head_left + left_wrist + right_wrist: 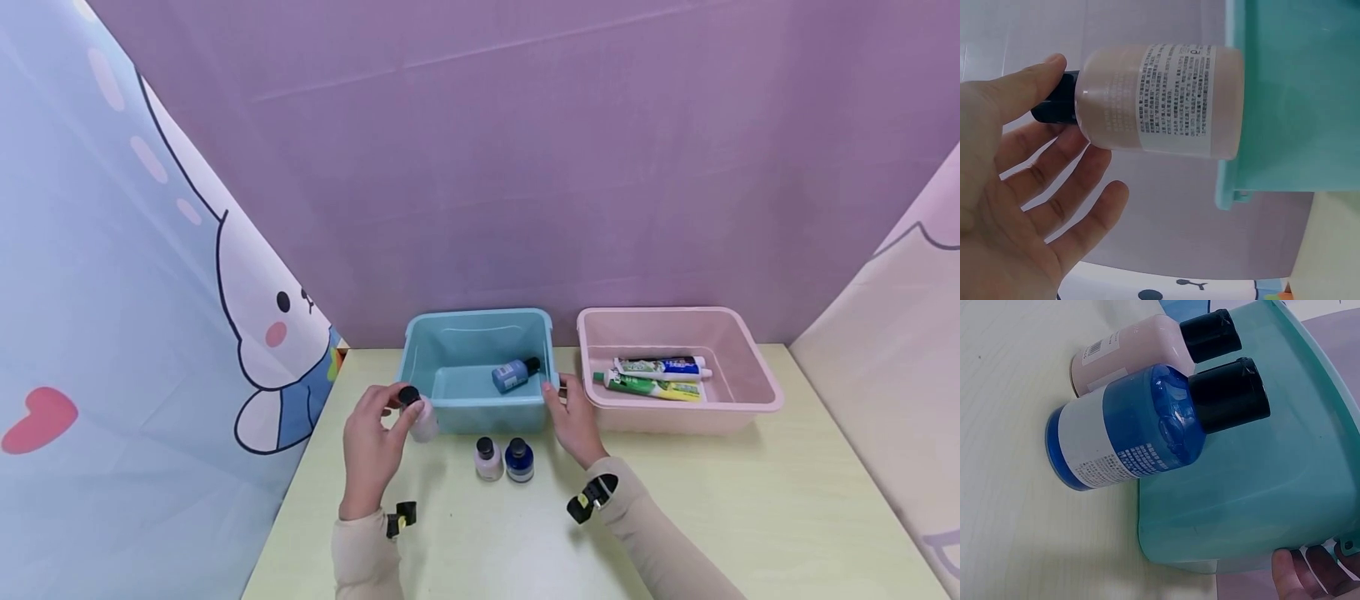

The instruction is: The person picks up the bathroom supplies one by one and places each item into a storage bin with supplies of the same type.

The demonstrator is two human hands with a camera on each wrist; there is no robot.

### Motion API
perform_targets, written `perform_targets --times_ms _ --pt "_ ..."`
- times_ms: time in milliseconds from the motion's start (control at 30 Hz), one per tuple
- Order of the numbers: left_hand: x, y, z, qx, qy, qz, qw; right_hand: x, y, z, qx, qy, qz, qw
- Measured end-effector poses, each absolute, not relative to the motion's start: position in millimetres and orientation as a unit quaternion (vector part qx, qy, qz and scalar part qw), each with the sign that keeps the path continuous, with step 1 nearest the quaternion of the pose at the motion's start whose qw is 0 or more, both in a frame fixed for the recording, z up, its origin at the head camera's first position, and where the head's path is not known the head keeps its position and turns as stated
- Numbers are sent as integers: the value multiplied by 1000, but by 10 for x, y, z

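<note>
My left hand pinches a small pink bottle by its black cap, with thumb and fingers around the cap. The bottle is held up at the front left rim of a teal plastic basket. In the left wrist view the bottle shows a white printed label. My right hand grips the basket's front right corner, the thumb on the rim and the fingers along the side. Inside the basket a blue bottle lies on its side. Another pink bottle and a dark blue bottle stand upright in front of it.
A pink basket stands to the right, holding a green and yellow tube and a blue and white tube. Behind both baskets a purple cloth hangs, and a printed cloth borders the table at left.
</note>
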State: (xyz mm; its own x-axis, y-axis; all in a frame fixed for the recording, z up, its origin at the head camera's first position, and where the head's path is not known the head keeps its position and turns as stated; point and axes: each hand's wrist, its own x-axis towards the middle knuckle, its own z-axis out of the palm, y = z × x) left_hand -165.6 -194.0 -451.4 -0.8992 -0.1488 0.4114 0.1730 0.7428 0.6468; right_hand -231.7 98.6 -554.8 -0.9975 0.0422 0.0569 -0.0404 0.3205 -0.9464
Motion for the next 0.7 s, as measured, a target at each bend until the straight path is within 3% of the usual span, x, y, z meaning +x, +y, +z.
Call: perform_targets --times_ms 700 --pt "-1903 -1883 -4250 -37 -914 -351 198 -2316 999 -5546 -5 -813 581 26"
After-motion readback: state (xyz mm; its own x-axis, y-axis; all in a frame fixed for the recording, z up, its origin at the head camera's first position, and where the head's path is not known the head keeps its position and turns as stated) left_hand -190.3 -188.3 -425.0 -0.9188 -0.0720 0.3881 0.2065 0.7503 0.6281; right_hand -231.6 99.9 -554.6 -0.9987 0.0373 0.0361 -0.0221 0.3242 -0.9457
